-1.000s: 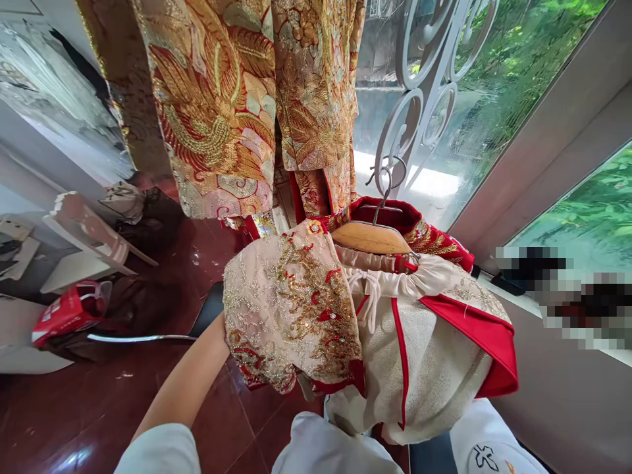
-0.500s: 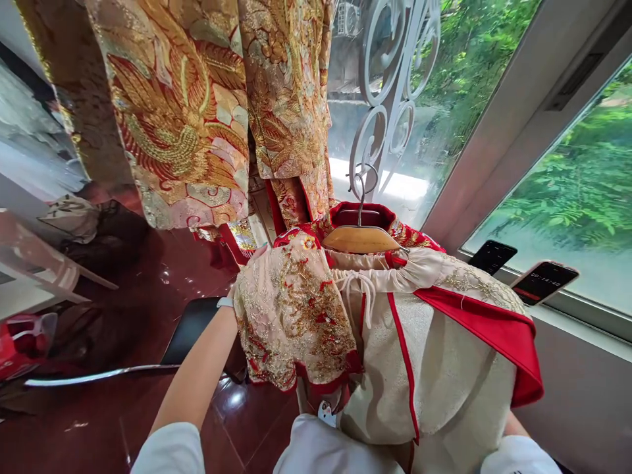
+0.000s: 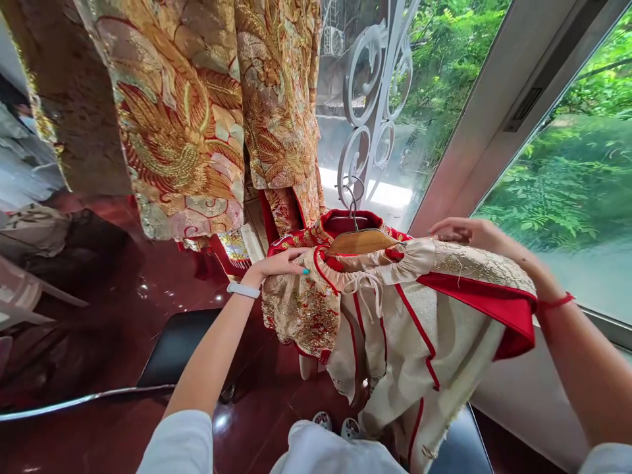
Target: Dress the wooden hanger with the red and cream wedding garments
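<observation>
A cream-and-red embroidered garment (image 3: 444, 329) draped from a wooden hanger (image 3: 363, 241), its bar running crosswise between both hands. The left hand (image 3: 279, 263), nearer the hanger, lay flat-fingered on one shoulder; the right hand (image 3: 464, 232) curled over the other, grip unclear.

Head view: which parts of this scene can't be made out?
Head view:
- Wooden hanger: ends hidden under the cream-and-red garment.
- Hanging gold robe: top cut off by the upper edge.
- Right hand: fingertips blurred, grip unclear.
- Left hand: underside hidden against the garment.
</observation>
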Motion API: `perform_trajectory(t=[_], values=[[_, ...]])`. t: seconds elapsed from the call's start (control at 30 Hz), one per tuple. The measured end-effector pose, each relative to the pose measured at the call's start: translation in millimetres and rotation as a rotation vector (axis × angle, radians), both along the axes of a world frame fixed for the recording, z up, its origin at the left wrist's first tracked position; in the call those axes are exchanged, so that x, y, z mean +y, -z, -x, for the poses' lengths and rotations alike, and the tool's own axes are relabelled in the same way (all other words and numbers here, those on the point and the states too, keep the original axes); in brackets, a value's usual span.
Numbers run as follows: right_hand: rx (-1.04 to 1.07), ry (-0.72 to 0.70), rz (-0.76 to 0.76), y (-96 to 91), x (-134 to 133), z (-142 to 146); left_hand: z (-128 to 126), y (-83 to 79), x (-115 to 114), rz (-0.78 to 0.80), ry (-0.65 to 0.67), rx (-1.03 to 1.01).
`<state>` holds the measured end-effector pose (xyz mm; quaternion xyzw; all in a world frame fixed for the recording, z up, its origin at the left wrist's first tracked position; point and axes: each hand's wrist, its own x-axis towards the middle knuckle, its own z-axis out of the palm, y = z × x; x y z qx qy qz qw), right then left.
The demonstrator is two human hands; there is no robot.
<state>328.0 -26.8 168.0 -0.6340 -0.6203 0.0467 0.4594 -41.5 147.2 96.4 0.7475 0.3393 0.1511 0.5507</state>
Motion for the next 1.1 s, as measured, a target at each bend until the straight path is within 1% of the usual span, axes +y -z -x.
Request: perform_trajectory(t=[0.07, 0.17, 0.27, 0.3, 0.33, 0.37, 0.43, 0.47, 0.5, 0.57, 0.6, 0.63, 0.67, 0.73, 0.77, 0.83, 0.9, 0.97, 1.0, 1.03, 1.07, 1.1], values=[[-0.011, 0.023, -0.015, -3.6, 2, -3, -1, -0.3, -3, -0.098, 0.002, 0.021], [-0.003, 0.06, -0.009, -10.3, 10, -16, 0, 2.4, -5, -0.195, -0.052, 0.016], [0.08, 0.024, 0.15, -19.0, 23, -34, 1, 2.3, -5, -0.287, -0.076, 0.019], [0.09, 0.015, 0.188, -22.8, 28, -40, 1, 0.7, -6, -0.308, -0.073, 0.027], [0.063, 0.021, 0.192, -27.3, 31, -45, 1, -1.6, -7, -0.324, -0.067, 0.037], [-0.001, 0.042, 0.16, -32.5, 33, -49, 1, -4.4, -9, -0.335, -0.059, 0.051], [-0.193, 0.084, 0.013, -45.3, 32, -53, 2, -10.6, -17, -0.357, -0.055, 0.078], [-0.274, 0.077, -0.058, -52.0, 28, -54, 2, -13.5, -22, -0.367, -0.061, 0.091], [-0.321, 0.045, -0.108, -57.9, 21, -54, 3, -16.0, -27, -0.379, -0.074, 0.102], [-0.338, -0.065, -0.149, -63.2, 2, -55, 5, -19.3, -38, -0.405, -0.121, 0.114], [-0.335, -0.098, -0.154, -61.0, -8, -57, 7, -19.9, -43, -0.417, -0.144, 0.113], [-0.333, -0.101, -0.157, -54.8, -17, -59, 7, -20.0, -47, -0.43, -0.164, 0.109], [-0.33, -0.078, -0.162, -44.8, -25, -62, 8, -19.7, -50, -0.448, -0.181, 0.103], [-0.303, -0.009, -0.172, -16.3, -31, -69, 7, -18.5, -56, -0.501, -0.207, 0.098], [-0.269, 0.011, -0.173, -0.3, -30, -72, 6, -18.2, -58, -0.538, -0.216, 0.103], [-0.163, 0.008, -0.152, 29.0, -17, -78, -2, -19.2, -67, -0.646, -0.249, 0.126], [-0.057, 0.015, -0.15, 48.5, 3, -82, -18, -23.3, -81, -0.835, -0.37, 0.136], [0.031, 0.028, -0.17, 56.4, 21, -84, -47, -30.4, -100, -1.084, -0.517, 0.115], [0.066, 0.019, -0.171, 56.9, 27, -85, -66, -34.5, -110, -1.208, -0.541, 0.096], [0.098, -0.012, -0.154, 56.0, 30, -87, -87, -38.6, -119, -1.313, -0.483, 0.077], [0.132, -0.061, -0.117, 54.4, 31, -90, -110, -42.1, -125, -1.398, -0.34, 0.063], [0.166, -0.121, -0.066, 52.7, 29, -94, -134, -44.9, -129, -1.471, -0.146, 0.07]])
